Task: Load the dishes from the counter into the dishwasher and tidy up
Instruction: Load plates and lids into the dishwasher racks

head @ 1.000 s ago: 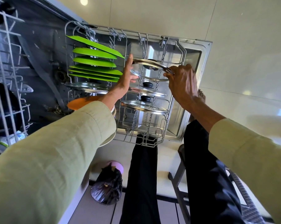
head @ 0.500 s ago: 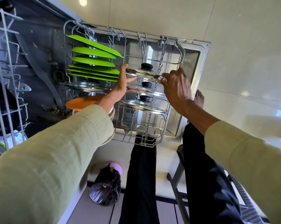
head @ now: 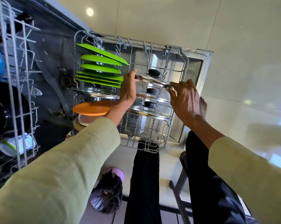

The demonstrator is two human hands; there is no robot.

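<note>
Glass with a steel rim and a black knob, the lid (head: 153,80) sits near the middle of the frame, over the tines of the lower rack (head: 152,143) of the open dishwasher. The left hand (head: 128,89) pinches its left edge with curled fingers; the right hand (head: 184,97) grips the right edge the same way. It hangs tilted, apparently not yet seated between the tines.

Just below it stand two more glass lids (head: 150,94), close together. If either hand lets go before the rim drops into a slot, the lid could fall flat onto them and chip or knock them over. A slanted entry could also wedge the rim across two tines. Left of centre, the green plates (head: 101,68) lie close to the left knuckles, so a sideways shift might nudge them.
</note>
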